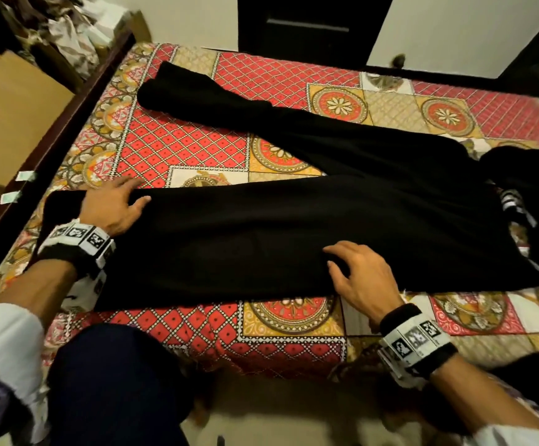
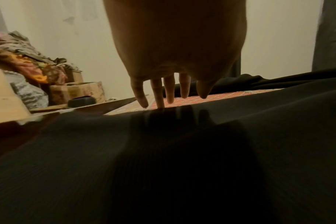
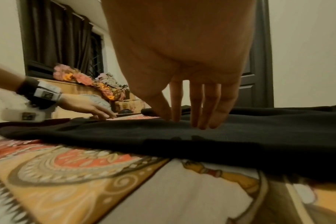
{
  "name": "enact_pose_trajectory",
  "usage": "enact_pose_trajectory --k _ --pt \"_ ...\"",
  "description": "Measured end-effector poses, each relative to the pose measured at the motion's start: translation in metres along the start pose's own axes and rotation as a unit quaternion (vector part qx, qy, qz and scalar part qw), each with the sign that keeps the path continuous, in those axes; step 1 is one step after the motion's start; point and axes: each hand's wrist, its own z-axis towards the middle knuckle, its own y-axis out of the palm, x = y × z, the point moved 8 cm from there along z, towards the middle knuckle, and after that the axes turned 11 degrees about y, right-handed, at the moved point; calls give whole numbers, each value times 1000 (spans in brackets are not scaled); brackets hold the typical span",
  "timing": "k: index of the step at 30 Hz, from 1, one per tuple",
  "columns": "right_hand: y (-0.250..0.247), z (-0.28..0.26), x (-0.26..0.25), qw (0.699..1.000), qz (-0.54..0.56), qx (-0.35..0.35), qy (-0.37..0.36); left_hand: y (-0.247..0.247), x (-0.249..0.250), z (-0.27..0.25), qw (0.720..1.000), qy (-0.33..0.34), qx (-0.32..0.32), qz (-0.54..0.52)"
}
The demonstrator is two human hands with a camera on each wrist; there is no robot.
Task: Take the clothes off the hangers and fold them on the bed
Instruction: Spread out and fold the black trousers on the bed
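A pair of black trousers [image 1: 293, 226] lies flat on the patterned bed sheet [image 1: 181, 149], one leg angled away to the far left, the other stretched across in front of me. My left hand [image 1: 116, 204] rests open on the near leg's hem end, its straight fingers [image 2: 159, 97] reaching over the far edge onto the sheet. My right hand [image 1: 358, 275] lies open on the same leg near its front edge, fingertips [image 3: 197, 119] pressing the black cloth [image 3: 182, 136]. No hanger is in view.
More dark clothing [image 1: 532, 194] with white stripes is heaped at the bed's right side. Cardboard boxes [image 1: 7, 111] and a pile of fabrics [image 1: 68, 37] stand beyond the bed's left wooden edge. A dark door [image 1: 313, 27] stands behind the bed. My knee [image 1: 116, 381] is against the bed's front.
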Motion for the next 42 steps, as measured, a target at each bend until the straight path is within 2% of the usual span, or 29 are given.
enact_pose_trajectory --k 5,8,11,15,19,21,23,26,30,33,35,37,39,42 --pt "40 -38 -38 979 -65 -147 -127 15 71 54 998 37 -55 -1" --pt "61 -62 -51 969 -102 -159 -161 33 98 75 996 20 -86 -29" --pt "71 -77 -49 963 -99 -171 -183 41 114 83 995 -5 -50 -82" --pt "71 -83 -43 958 -103 -178 -202 42 118 77 998 -14 19 -55" --pt "69 -82 -44 959 -80 -190 -195 34 124 74 996 -9 78 -46" --pt "62 -75 -37 970 -44 -177 -161 31 135 76 995 9 89 -36" --pt "56 -67 -27 979 -32 -157 -127 35 155 80 995 60 71 -18" --pt "60 -69 -23 973 -67 -177 -132 53 187 86 989 145 16 -4" --pt "52 -71 -26 970 -39 -194 -142 57 201 97 993 112 25 -24" --pt "22 -49 -3 991 17 -104 -82 56 206 109 996 86 26 -26" --pt "12 -33 25 997 -17 -75 -25 53 210 112 996 81 34 -1" --pt "11 -28 44 993 -58 -101 8 51 218 113 996 73 38 40" --pt "12 -28 48 989 -71 -132 5 49 228 110 994 70 31 77" --pt "1 -22 57 986 -38 -158 19 41 244 103 992 96 62 62"
